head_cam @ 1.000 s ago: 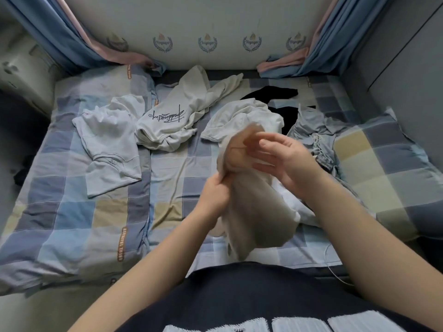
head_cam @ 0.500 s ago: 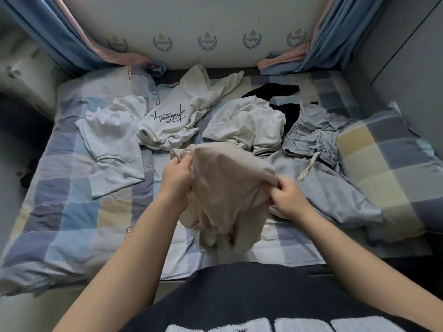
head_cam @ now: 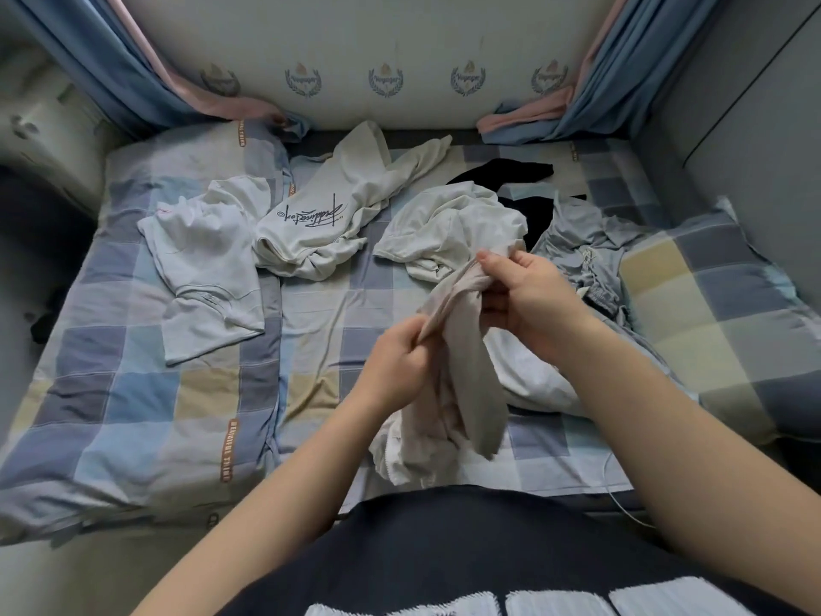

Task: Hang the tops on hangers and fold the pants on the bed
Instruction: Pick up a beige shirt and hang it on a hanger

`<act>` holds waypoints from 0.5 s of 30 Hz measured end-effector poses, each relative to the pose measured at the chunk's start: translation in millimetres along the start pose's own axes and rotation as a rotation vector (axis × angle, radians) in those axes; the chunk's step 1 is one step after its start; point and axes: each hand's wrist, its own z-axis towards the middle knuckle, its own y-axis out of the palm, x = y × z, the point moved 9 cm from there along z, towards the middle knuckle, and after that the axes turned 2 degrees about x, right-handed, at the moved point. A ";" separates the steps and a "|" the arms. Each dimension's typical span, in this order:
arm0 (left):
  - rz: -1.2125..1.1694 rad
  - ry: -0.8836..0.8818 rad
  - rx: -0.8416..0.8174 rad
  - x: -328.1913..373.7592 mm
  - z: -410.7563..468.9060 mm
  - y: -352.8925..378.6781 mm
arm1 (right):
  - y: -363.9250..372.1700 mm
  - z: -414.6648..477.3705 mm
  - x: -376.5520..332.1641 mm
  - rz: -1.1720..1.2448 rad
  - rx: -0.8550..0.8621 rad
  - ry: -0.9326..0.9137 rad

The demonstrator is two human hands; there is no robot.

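Observation:
Both my hands grip a beige garment [head_cam: 466, 375] above the bed's near edge. My left hand [head_cam: 400, 362] pinches its lower edge and my right hand [head_cam: 528, 295] holds the upper edge, so the cloth hangs bunched below them. On the checked bed [head_cam: 133, 393] lie a white T-shirt [head_cam: 209, 269] at the left, a cream top with black script [head_cam: 328, 215] in the middle, a crumpled white top [head_cam: 457, 224] behind my hands, a black garment [head_cam: 511, 175] further back, and grey-blue drawstring pants [head_cam: 586, 251] at the right.
A checked pillow [head_cam: 711, 313] lies at the right by the grey wall. Blue and pink curtains [head_cam: 133, 73] hang at both far corners. A thin white cord [head_cam: 617, 495] trails over the bed's near edge. No hanger is in view.
The beige garment was held spread wide between my hands; now my hands have come closer together and the cloth is bunched into a narrow hanging strip, held higher on the right.

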 end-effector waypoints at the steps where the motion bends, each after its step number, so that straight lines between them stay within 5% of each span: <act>1: -0.054 -0.044 0.059 -2.7 0.7 -9.3 | -8.9 3.0 1.0 0.015 0.024 -0.016; 7: -0.691 -0.411 0.294 -21.5 -3.1 -44.3 | -34.6 -0.7 49.1 -0.333 0.017 -0.043; 11: -0.871 -0.412 0.252 1.1 3.2 -44.1 | 13.6 -15.0 121.8 -0.476 -0.271 0.046; 15: -0.926 -0.397 0.236 18.7 9.2 -49.0 | 16.3 0.7 140.1 -0.517 -0.154 0.048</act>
